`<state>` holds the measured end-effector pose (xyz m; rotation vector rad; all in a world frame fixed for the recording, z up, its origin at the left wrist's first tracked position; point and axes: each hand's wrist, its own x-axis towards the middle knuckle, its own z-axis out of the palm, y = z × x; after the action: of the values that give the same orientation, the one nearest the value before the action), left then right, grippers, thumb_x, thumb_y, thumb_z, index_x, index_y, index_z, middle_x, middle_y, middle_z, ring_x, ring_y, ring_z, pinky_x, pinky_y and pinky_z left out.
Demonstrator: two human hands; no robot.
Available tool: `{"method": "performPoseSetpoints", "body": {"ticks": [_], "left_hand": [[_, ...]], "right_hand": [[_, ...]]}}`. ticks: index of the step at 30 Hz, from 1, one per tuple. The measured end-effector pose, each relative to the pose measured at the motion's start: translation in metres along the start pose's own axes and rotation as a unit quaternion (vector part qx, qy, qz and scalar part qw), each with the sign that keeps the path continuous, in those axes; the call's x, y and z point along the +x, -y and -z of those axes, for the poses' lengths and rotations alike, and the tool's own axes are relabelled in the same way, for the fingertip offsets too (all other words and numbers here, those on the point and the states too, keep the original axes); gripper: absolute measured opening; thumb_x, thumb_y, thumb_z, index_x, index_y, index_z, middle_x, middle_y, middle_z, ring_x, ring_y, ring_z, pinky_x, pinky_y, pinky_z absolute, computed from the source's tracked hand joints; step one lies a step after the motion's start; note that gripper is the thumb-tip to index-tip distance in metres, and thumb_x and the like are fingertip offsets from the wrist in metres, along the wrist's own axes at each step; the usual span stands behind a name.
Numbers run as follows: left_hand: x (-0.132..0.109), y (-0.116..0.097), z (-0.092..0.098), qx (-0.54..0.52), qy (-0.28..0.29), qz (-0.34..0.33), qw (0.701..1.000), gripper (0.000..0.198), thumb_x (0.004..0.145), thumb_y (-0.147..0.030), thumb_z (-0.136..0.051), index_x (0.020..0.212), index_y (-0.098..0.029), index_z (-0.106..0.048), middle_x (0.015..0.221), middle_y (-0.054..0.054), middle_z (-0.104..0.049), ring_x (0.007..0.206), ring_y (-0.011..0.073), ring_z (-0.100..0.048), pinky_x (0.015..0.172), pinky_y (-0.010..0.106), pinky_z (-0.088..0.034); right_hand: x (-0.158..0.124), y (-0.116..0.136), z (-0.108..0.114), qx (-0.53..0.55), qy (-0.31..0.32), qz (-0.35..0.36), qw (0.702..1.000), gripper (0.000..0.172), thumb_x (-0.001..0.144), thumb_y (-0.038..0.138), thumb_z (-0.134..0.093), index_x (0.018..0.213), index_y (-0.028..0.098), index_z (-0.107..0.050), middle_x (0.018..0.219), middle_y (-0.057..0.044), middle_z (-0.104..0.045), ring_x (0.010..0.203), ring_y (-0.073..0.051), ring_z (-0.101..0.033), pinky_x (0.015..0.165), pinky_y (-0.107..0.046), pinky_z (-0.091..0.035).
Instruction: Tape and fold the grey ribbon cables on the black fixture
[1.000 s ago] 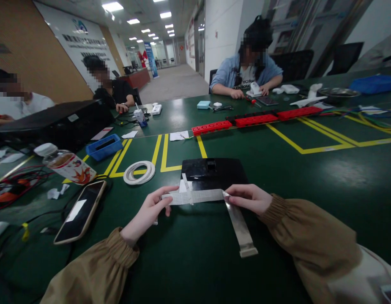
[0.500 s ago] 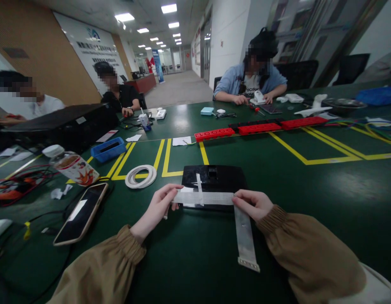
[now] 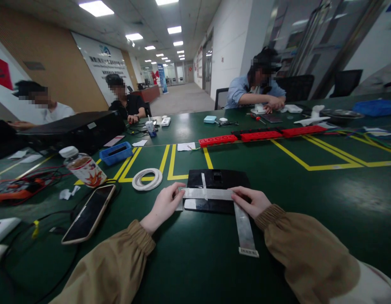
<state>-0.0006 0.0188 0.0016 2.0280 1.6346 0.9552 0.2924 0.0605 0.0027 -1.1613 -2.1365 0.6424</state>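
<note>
A pale flat ribbon cable stretches sideways between my hands, level across a black panel lying on the green table. My left hand is closed on the cable's left part, thumb and fingers pinching it. At the right bend my right hand pinches it too. From there the cable's tail hangs down toward me and ends in a connector. A narrow white strip of tape runs upright across the cable. Below the cable, a bright white patch shows on the panel's left front.
Rolls of white tape lie left of the panel. A phone, a drink bottle, a blue tray and an orange meter are farther left. Red blocks line the far side. Several people sit across the table.
The camera view has tilted up slightly and shifted left. My hands have brought the ribbon cable a little farther up the panel, baring its front strip. Both hands keep their hold.
</note>
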Motion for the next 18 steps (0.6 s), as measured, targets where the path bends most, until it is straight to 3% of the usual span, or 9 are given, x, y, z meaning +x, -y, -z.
{"method": "performPoseSetpoints", "body": {"ticks": [4,7,13,18], "left_hand": [[-0.002,-0.006,0.003,0.144,0.001,-0.021,0.989,0.03,0.092,-0.031,-0.037,0.109,-0.021,-0.059,0.071,0.002,-0.06,0.066,0.0166,-0.055,0.063,0.026,-0.034],[-0.003,-0.01,0.003,0.187,-0.007,-0.029,0.982,0.03,0.092,-0.029,-0.037,0.11,-0.022,-0.06,0.074,0.004,-0.061,0.07,0.0184,-0.057,0.066,0.028,-0.036],[-0.002,-0.006,-0.002,0.15,-0.033,-0.057,0.987,0.029,0.089,-0.023,-0.041,0.112,-0.019,-0.058,0.087,0.005,-0.059,0.085,0.0196,-0.056,0.072,0.029,-0.042],[0.001,-0.002,-0.007,0.115,-0.054,-0.094,0.987,0.029,0.088,-0.017,-0.041,0.114,-0.018,-0.054,0.104,0.007,-0.054,0.095,0.0191,-0.054,0.083,0.031,-0.044]], "right_hand": [[0.002,-0.001,-0.002,-0.015,0.025,0.004,1.0,0.043,0.085,0.038,-0.044,0.117,0.013,-0.058,0.065,-0.002,-0.057,0.058,-0.015,-0.054,0.058,-0.028,-0.044],[0.002,0.001,-0.003,-0.01,0.037,0.006,0.999,0.044,0.086,0.035,-0.042,0.121,0.012,-0.056,0.071,-0.003,-0.061,0.061,-0.015,-0.056,0.061,-0.029,-0.046],[0.002,0.001,-0.004,0.013,0.026,0.01,1.0,0.042,0.086,0.032,-0.043,0.12,0.013,-0.058,0.103,-0.009,-0.066,0.088,-0.021,-0.062,0.08,-0.035,-0.049],[0.003,-0.001,-0.005,0.018,0.023,0.011,1.0,0.042,0.085,0.031,-0.043,0.119,0.01,-0.059,0.109,-0.01,-0.065,0.096,-0.022,-0.061,0.087,-0.037,-0.048]]}}
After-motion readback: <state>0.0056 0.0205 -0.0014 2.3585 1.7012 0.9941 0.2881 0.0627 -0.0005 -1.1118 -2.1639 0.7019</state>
